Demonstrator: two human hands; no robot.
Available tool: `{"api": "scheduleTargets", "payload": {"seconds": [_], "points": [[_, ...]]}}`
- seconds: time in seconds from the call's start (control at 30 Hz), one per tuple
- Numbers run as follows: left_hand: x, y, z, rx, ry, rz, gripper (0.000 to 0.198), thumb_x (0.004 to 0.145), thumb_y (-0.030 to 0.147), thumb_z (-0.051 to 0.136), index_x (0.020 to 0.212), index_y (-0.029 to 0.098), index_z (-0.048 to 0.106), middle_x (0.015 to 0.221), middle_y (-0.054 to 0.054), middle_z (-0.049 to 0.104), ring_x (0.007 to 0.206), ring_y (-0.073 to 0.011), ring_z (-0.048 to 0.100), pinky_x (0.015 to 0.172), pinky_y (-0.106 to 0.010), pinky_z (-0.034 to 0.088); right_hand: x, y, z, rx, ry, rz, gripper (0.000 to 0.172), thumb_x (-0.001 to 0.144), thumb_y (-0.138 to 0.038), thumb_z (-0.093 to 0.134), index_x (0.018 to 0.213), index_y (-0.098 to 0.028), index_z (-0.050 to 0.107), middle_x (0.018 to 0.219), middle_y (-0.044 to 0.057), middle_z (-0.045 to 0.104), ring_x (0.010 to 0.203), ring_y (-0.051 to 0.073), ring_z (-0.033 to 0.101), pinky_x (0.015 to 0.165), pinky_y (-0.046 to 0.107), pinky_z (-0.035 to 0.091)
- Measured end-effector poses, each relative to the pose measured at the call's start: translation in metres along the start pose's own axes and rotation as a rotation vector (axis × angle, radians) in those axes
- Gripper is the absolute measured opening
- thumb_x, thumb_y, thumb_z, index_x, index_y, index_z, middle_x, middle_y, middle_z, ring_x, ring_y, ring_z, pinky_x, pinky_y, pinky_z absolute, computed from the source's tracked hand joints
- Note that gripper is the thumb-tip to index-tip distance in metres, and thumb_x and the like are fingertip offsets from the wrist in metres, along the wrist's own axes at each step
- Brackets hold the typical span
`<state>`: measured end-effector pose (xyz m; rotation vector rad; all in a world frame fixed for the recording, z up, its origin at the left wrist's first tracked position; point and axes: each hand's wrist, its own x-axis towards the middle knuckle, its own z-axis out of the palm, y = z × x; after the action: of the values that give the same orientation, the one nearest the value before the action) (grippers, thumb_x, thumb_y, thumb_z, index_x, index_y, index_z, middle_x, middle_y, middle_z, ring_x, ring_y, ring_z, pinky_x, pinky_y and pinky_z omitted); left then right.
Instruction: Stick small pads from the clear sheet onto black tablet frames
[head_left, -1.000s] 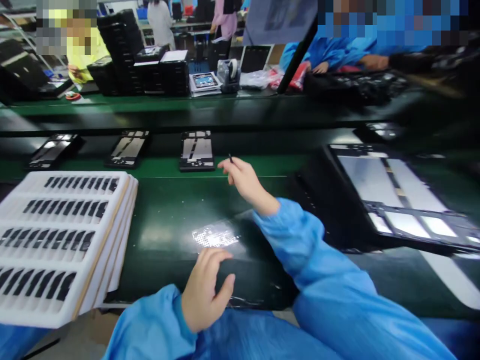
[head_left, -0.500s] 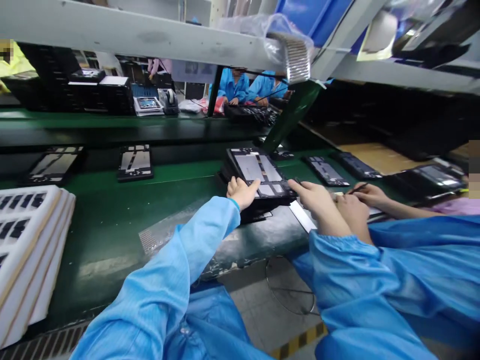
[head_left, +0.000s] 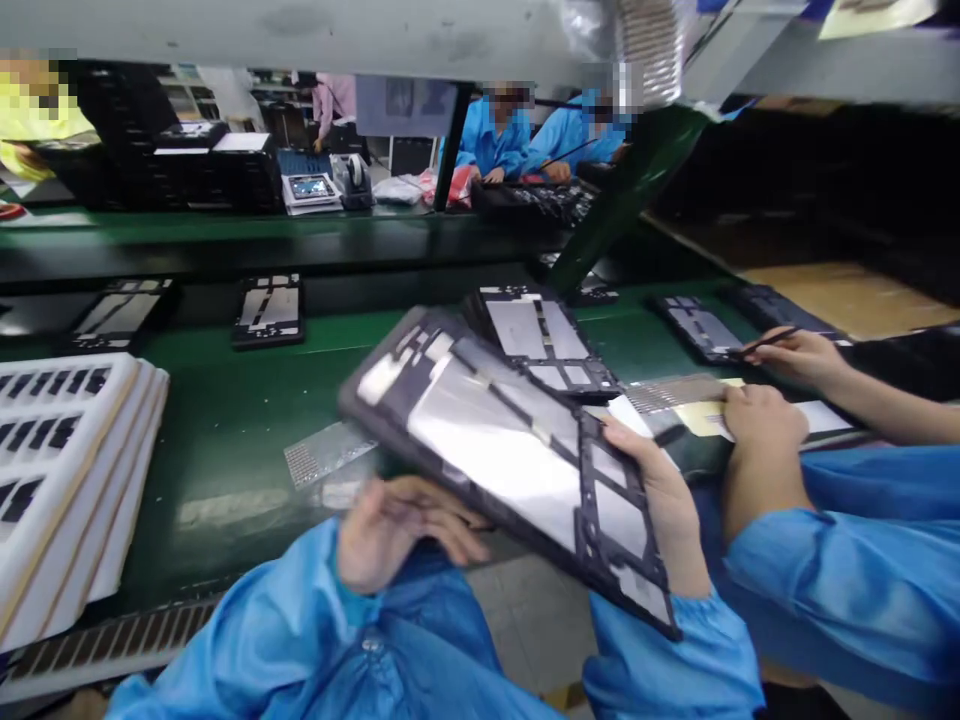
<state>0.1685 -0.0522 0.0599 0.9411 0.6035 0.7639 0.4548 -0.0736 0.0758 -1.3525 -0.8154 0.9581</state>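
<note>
My right hand [head_left: 664,500] is closed on the right end of a black tablet frame panel [head_left: 487,440] with silvery insets, thumb on top. The panel is tilted and lifted over the near edge of the green conveyor belt [head_left: 225,420]. My left hand [head_left: 397,530] is blurred, with fingers loosely stretched just under the panel's lower left edge; whether it touches the panel I cannot tell. Behind the panel, a short stack of similar panels [head_left: 540,340] lies on the belt.
White foam trays [head_left: 67,450] of small black parts are stacked at the left. A perforated film sheet [head_left: 326,455] and more panels [head_left: 268,310] lie on the belt. A co-worker's hands [head_left: 761,420] work close on my right. A shelf beam [head_left: 300,30] runs overhead.
The view swung right, then slightly back. My hands reached the panel stack, and my right hand lifted one panel off it toward me. My left hand dropped back to the belt's near edge.
</note>
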Motion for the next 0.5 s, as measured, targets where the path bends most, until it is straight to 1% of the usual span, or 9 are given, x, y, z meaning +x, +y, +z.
{"api": "scheduleTargets", "payload": {"seconds": [0.03, 0.07, 0.1, 0.17, 0.23, 0.3, 0.37, 0.43, 0.5], "points": [[-0.017, 0.001, -0.019, -0.009, 0.06, -0.021, 0.102, 0.07, 0.112, 0.054, 0.103, 0.019, 0.078, 0.097, -0.016, 0.081, 0.095, -0.034, 0.08, 0.075, -0.045, 0.067, 0.003, 0.002, 0.006, -0.027, -0.101, 0.099, 0.034, 0.077, -0.051, 0.082, 0.097, -0.024, 0.08, 0.084, 0.004, 0.08, 0.065, 0.022, 0.071, 0.055, 0.034, 0.056], [-0.033, 0.001, -0.037, -0.012, 0.126, -0.045, 0.1, 0.075, 0.11, 0.05, 0.104, 0.019, 0.078, 0.095, -0.014, 0.081, 0.094, -0.0322, 0.08, 0.076, -0.044, 0.067, 0.008, 0.006, 0.014, -0.051, -0.182, 0.196, 0.037, 0.071, -0.05, 0.086, 0.094, -0.022, 0.081, 0.085, 0.005, 0.081, 0.068, 0.023, 0.073, 0.057, 0.034, 0.057], [-0.048, -0.001, -0.052, -0.006, 0.196, -0.071, 0.092, 0.083, 0.103, 0.053, 0.11, 0.018, 0.078, 0.097, -0.013, 0.081, 0.094, -0.0288, 0.08, 0.079, -0.042, 0.067, 0.013, 0.011, 0.024, -0.078, -0.25, 0.272, 0.04, 0.065, -0.048, 0.091, 0.092, -0.02, 0.082, 0.086, 0.006, 0.082, 0.07, 0.024, 0.074, 0.059, 0.034, 0.058], [-0.072, -0.009, -0.071, 0.027, 0.328, -0.117, 0.069, 0.095, 0.079, 0.069, 0.124, 0.016, 0.075, 0.105, -0.01, 0.081, 0.095, -0.0219, 0.078, 0.087, -0.039, 0.067, 0.025, 0.024, 0.045, -0.156, -0.324, 0.296, 0.046, 0.057, -0.045, 0.099, 0.091, -0.018, 0.083, 0.086, 0.006, 0.081, 0.071, 0.021, 0.071, 0.061, 0.032, 0.055], [-0.087, -0.024, -0.077, 0.08, 0.433, -0.138, 0.054, 0.098, 0.056, 0.079, 0.131, 0.014, 0.071, 0.115, -0.009, 0.08, 0.1, -0.0185, 0.077, 0.093, -0.037, 0.067, 0.034, 0.037, 0.066, -0.218, -0.309, 0.257, 0.049, 0.055, -0.046, 0.103, 0.089, -0.018, 0.083, 0.077, 0.001, 0.075, 0.066, 0.014, 0.061, 0.06, 0.027, 0.048], [-0.095, -0.039, -0.077, 0.152, 0.498, -0.12, 0.049, 0.099, 0.053, 0.078, 0.128, 0.014, 0.072, 0.12, -0.009, 0.078, 0.105, -0.0189, 0.076, 0.097, -0.038, 0.067, 0.039, 0.046, 0.085, -0.253, -0.286, 0.202, 0.047, 0.061, -0.055, 0.1, 0.085, -0.019, 0.081, 0.068, -0.003, 0.065, 0.063, 0.011, 0.053, 0.058, 0.026, 0.041], [-0.1, -0.048, -0.08, 0.258, 0.534, -0.073, 0.05, 0.1, 0.057, 0.075, 0.123, 0.014, 0.072, 0.118, -0.01, 0.077, 0.106, -0.0198, 0.075, 0.096, -0.039, 0.067, 0.038, 0.047, 0.104, -0.273, -0.33, 0.177, 0.051, 0.071, -0.068, 0.091, 0.08, -0.019, 0.081, 0.068, 0.0, 0.064, 0.065, 0.013, 0.054, 0.059, 0.028, 0.042], [-0.105, -0.043, -0.092, 0.409, 0.592, 0.006, 0.054, 0.096, 0.063, 0.076, 0.123, 0.017, 0.071, 0.116, -0.01, 0.074, 0.107, -0.0211, 0.072, 0.097, -0.041, 0.066, 0.033, 0.044, 0.127, -0.289, -0.394, 0.157, 0.059, 0.08, -0.077, 0.082, 0.079, -0.018, 0.083, 0.07, 0.003, 0.066, 0.065, 0.015, 0.055, 0.059, 0.029, 0.042], [-0.106, -0.023, -0.113, 0.592, 0.697, 0.105, 0.061, 0.09, 0.064, 0.081, 0.13, 0.021, 0.066, 0.121, -0.011, 0.068, 0.111, -0.0238, 0.066, 0.101, -0.046, 0.063, 0.028, 0.041, 0.154, -0.276, -0.469, 0.123, 0.063, 0.089, -0.081, 0.074, 0.084, -0.019, 0.085, 0.064, 0.002, 0.061, 0.06, 0.013, 0.051, 0.055, 0.029, 0.039]]}}
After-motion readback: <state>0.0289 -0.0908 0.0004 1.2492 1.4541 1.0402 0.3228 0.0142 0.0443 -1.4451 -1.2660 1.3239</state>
